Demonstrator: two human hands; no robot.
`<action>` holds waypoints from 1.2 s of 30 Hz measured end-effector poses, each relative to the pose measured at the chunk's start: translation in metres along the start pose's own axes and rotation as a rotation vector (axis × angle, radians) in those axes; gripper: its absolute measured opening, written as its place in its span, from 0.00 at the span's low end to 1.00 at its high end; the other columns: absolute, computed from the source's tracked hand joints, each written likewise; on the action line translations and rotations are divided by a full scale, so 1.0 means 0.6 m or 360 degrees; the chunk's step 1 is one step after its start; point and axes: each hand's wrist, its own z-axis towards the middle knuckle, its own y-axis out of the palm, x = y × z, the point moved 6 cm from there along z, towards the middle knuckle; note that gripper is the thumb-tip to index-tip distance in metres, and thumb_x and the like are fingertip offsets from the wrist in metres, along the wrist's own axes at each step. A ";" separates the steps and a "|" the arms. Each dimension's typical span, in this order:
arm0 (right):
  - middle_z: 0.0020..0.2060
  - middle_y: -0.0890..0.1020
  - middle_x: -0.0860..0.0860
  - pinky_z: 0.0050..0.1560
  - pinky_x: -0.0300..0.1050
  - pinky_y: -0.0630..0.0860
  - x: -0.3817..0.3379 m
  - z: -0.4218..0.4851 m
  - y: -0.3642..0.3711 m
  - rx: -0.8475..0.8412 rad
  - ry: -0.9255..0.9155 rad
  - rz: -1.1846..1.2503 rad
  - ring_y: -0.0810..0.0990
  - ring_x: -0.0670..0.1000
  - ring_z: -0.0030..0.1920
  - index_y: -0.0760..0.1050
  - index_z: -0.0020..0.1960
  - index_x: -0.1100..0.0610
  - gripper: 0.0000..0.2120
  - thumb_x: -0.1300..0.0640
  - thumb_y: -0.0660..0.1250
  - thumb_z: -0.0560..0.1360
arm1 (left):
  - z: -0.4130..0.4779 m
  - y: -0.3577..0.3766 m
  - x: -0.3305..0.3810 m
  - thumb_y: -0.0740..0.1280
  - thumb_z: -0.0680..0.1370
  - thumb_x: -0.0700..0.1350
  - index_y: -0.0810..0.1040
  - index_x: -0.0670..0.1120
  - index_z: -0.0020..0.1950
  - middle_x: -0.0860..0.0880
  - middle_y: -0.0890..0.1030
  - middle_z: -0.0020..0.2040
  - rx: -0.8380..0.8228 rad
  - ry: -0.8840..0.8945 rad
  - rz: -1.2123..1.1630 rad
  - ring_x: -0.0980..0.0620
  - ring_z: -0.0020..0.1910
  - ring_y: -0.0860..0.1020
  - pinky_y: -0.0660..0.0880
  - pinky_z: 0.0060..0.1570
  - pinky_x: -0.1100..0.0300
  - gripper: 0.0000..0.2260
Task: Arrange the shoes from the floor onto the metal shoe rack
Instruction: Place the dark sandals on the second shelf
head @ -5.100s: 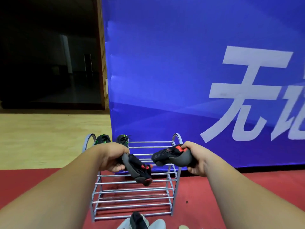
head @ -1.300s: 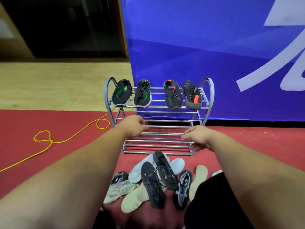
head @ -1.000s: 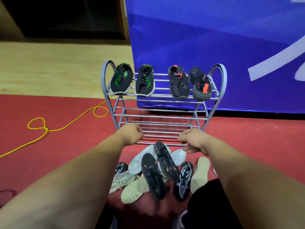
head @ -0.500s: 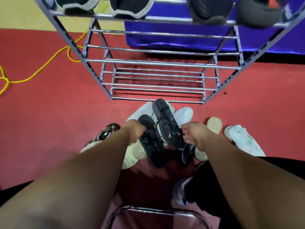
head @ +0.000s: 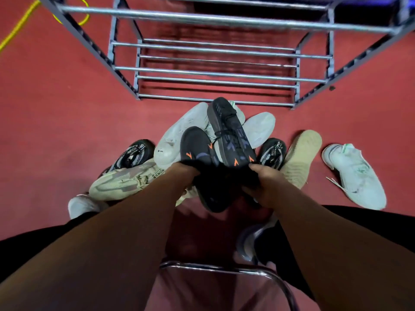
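Note:
Two black shoes with orange marks lie sole-up on a heap of shoes on the red floor. My left hand [head: 183, 175] grips the left black shoe [head: 197, 149] at its near end. My right hand [head: 262, 182] grips the right black shoe [head: 229, 133] at its heel. Under them lie two white shoes [head: 182, 133], a beige patterned shoe [head: 125, 180], a beige shoe sole-up [head: 301, 153] and two black-and-white shoes [head: 134, 153]. The metal shoe rack [head: 215, 75] stands just beyond the heap, its lower bars bare.
A white shoe with green trim [head: 354, 176] lies apart at the right. A yellow cable [head: 27, 21] curls on the floor at the top left. A chrome chair frame [head: 224, 268] sits under me, with my black-clad legs on both sides.
The view has dropped closer to the heap. Both hands have moved onto the two black shoes and closed round their near ends.

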 end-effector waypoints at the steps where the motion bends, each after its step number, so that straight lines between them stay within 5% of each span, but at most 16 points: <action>1: 0.53 0.84 0.55 0.50 0.54 0.81 -0.002 0.002 0.001 -0.0006 -0.0003 0.0033 0.83 0.55 0.50 0.79 0.52 0.53 0.03 0.55 0.68 0.79 | 0.002 0.000 0.001 0.69 0.71 0.45 0.81 0.41 0.48 0.41 0.79 0.35 0.0019 0.0003 -0.0013 0.46 0.30 0.74 0.69 0.31 0.60 0.10; 5: 0.55 0.85 0.57 0.47 0.53 0.82 -0.004 -0.007 0.007 -0.0024 0.0002 0.0025 0.83 0.57 0.52 0.80 0.53 0.55 0.06 0.58 0.72 0.77 | 0.013 0.006 -0.001 0.68 0.66 0.42 0.82 0.39 0.49 0.34 0.83 0.38 0.0102 0.0018 -0.0059 0.44 0.30 0.77 0.70 0.30 0.58 0.14; 10: 0.44 0.86 0.56 0.33 0.45 0.82 -0.039 -0.051 0.004 -0.0017 -0.0082 -0.0098 0.84 0.53 0.37 0.81 0.56 0.59 0.09 0.58 0.73 0.76 | 0.037 0.006 -0.007 0.66 0.64 0.45 0.83 0.42 0.48 0.37 0.85 0.41 0.0186 0.0101 -0.0070 0.36 0.39 0.85 0.80 0.33 0.44 0.16; 15: 0.37 0.85 0.53 0.41 0.47 0.81 -0.124 -0.137 0.006 -0.0025 -0.0272 -0.0386 0.83 0.49 0.30 0.77 0.56 0.58 0.06 0.60 0.66 0.80 | -0.081 -0.033 0.040 0.67 0.72 0.45 0.79 0.46 0.56 0.40 0.85 0.48 0.0197 0.0205 -0.0329 0.38 0.42 0.85 0.83 0.37 0.40 0.13; 19: 0.36 0.80 0.59 0.22 0.40 0.75 -0.218 -0.264 0.000 0.0148 -0.0610 -0.0886 0.76 0.52 0.21 0.74 0.49 0.62 0.03 0.61 0.66 0.79 | -0.178 -0.101 0.089 0.65 0.78 0.43 0.77 0.43 0.57 0.42 0.83 0.46 0.0197 0.0334 -0.0624 0.43 0.37 0.82 0.79 0.27 0.54 0.10; 22: 0.31 0.78 0.61 0.25 0.41 0.74 -0.264 -0.366 -0.006 0.0212 -0.0819 -0.1090 0.73 0.53 0.20 0.74 0.46 0.63 0.04 0.62 0.66 0.77 | -0.264 -0.153 0.123 0.64 0.77 0.43 0.79 0.43 0.51 0.43 0.81 0.40 0.0166 0.0425 -0.0762 0.44 0.34 0.79 0.78 0.31 0.56 0.07; 25: 0.38 0.81 0.59 0.36 0.49 0.83 -0.261 -0.448 -0.004 0.0117 -0.0796 -0.1042 0.81 0.55 0.26 0.75 0.50 0.62 0.08 0.57 0.63 0.78 | -0.348 -0.195 0.138 0.61 0.74 0.41 0.80 0.44 0.44 0.44 0.81 0.40 0.0128 0.0437 -0.0809 0.45 0.31 0.79 0.79 0.34 0.55 0.08; 29: 0.42 0.83 0.58 0.37 0.54 0.85 -0.204 -0.522 0.013 -0.0122 -0.0698 -0.0567 0.86 0.60 0.36 0.74 0.51 0.60 0.07 0.57 0.60 0.79 | -0.453 -0.223 0.136 0.53 0.81 0.38 0.78 0.42 0.41 0.45 0.82 0.30 0.0014 0.0558 -0.0825 0.49 0.23 0.81 0.77 0.21 0.57 0.16; 33: 0.49 0.84 0.64 0.40 0.57 0.84 -0.133 -0.555 0.075 -0.0457 -0.0635 -0.0046 0.87 0.63 0.44 0.76 0.57 0.66 0.14 0.58 0.58 0.80 | -0.490 -0.243 0.112 0.57 0.80 0.40 0.80 0.44 0.53 0.45 0.85 0.41 0.0008 0.0674 -0.0981 0.47 0.32 0.83 0.83 0.33 0.49 0.12; 36: 0.56 0.84 0.62 0.56 0.62 0.81 -0.097 -0.572 0.121 -0.0653 -0.0677 0.0165 0.85 0.61 0.54 0.78 0.61 0.65 0.17 0.57 0.58 0.80 | -0.490 -0.238 0.100 0.59 0.78 0.39 0.80 0.44 0.54 0.44 0.84 0.44 0.0006 0.0685 -0.1139 0.46 0.33 0.83 0.83 0.31 0.51 0.11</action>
